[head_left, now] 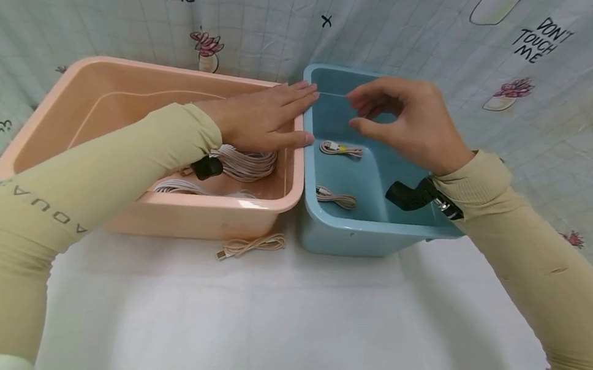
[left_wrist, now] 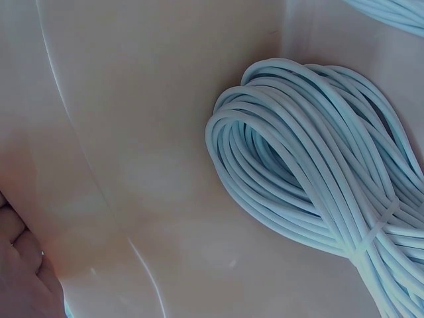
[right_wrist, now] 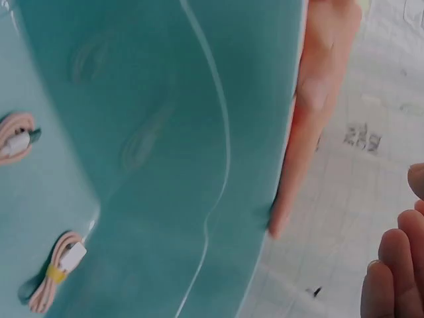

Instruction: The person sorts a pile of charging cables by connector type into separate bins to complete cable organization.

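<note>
My left hand [head_left: 263, 116] rests on the meeting rims of the peach bin [head_left: 203, 217] and the blue bin [head_left: 345, 237], its fingers nearly straight and holding nothing. Over the blue bin hovers my right hand [head_left: 412, 122], fingers loosely bent, with a gap between thumb and fingertips. Two small bundled USB cables lie on the blue bin's floor: one with a yellow band [head_left: 341, 149], the other bundle [head_left: 336, 198] nearer me. Below my left wrist, a thick coil of white cable [left_wrist: 298, 159] lies in the peach bin, tied round its middle.
On the white tablecloth [head_left: 267, 329], a folded beige USB cable [head_left: 250, 247] lies in front of the peach bin. More white cable [head_left: 179, 187] sits near that bin's front wall, partly hidden by my left sleeve. A printed cloth [head_left: 273, 15] hangs behind both bins.
</note>
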{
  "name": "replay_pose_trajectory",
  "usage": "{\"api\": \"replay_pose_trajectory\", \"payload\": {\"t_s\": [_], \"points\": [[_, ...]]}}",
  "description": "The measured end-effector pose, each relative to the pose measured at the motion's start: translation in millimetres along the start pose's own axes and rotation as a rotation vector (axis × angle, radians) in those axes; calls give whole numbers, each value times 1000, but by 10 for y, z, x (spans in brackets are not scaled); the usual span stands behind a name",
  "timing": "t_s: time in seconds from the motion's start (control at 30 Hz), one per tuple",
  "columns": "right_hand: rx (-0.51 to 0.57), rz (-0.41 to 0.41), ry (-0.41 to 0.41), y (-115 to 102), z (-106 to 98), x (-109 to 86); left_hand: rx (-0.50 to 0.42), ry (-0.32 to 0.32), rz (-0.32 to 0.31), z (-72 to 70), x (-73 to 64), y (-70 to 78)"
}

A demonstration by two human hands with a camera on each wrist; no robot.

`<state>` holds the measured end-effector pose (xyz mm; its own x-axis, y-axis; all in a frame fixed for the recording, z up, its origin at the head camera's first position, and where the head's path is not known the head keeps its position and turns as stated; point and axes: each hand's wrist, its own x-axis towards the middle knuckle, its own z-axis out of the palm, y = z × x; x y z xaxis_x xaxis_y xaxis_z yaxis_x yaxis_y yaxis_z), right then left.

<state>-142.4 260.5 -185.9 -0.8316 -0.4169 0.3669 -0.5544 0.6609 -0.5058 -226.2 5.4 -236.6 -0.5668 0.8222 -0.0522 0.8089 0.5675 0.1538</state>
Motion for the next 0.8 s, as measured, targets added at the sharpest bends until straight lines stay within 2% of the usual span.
{"api": "replay_pose_trajectory", "payload": {"t_s": [0.4,0.8], "points": [[145,-161,28,-281,30,-205,-1,3,4,10,3,-6],[283,-316,0,-566,140,-405,0,7,15,0,4,-9]]}}
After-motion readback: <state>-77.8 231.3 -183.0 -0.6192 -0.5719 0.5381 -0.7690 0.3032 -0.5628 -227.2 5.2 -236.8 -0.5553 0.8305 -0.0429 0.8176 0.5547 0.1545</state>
